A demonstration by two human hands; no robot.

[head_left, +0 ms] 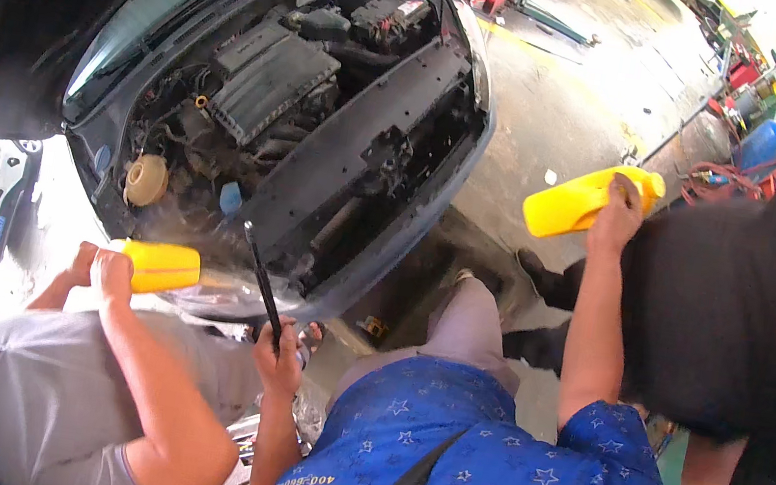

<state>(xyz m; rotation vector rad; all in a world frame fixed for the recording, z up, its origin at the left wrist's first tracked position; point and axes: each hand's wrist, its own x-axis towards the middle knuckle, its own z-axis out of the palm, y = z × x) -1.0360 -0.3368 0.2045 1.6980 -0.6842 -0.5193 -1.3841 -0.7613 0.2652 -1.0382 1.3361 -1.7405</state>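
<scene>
My left hand (279, 358) is closed around a long black rod-shaped tool (264, 275) with a pale tip. It points up toward the front edge of a car's open engine bay. Out to the right, my right hand (618, 215) grips a yellow plastic jug (561, 207) by its handle; the jug lies tilted, its neck toward the right. Both hands are apart from the car. In the bay are a black engine cover (272, 82), a tan round reservoir (147, 179) and a blue cap (231, 198).
At left, a person in grey (80, 388) holds another yellow jug (161, 268) beside the car's front corner. Someone in black (726, 310) stands close on my right. Red hoses (724, 183) and a blue container (764, 147) lie farther back. A white car (7, 199) is parked at left.
</scene>
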